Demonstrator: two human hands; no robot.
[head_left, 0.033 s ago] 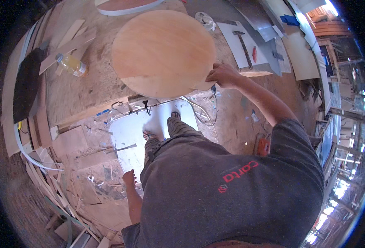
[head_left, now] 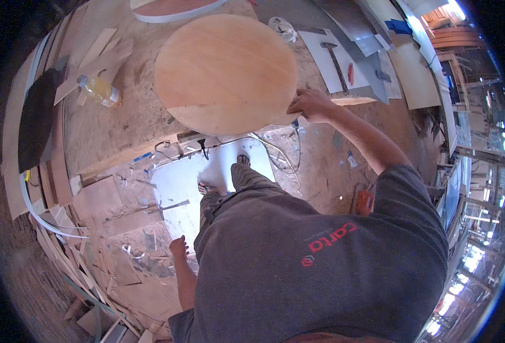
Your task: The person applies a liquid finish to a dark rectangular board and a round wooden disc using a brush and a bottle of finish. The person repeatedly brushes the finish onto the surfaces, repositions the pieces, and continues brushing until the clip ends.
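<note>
A large round wooden board (head_left: 226,71) of pale wood lies at the front edge of the workbench (head_left: 124,134), its near rim reaching past that edge. A straight seam crosses its near part. At its right rim, my right hand (head_left: 310,106) is closed, with bent fingers gripping the edge. A thin pale piece (head_left: 286,119) juts from the rim below these fingers; I cannot tell if it is separate. Low at my side hangs my left hand (head_left: 179,246), holding nothing, its fingers loosely curled and a little apart.
A hammer (head_left: 335,66) and a small red tool (head_left: 350,74) lie on a white sheet to the right. A bottle (head_left: 99,91) of yellow liquid rests at the left. A white-rimmed round piece (head_left: 178,12) sits behind. Cables (head_left: 278,151) and scraps litter the floor.
My right hand has shifted very slightly to the right at the board's rim. The round board and my left hand stay where they were.
</note>
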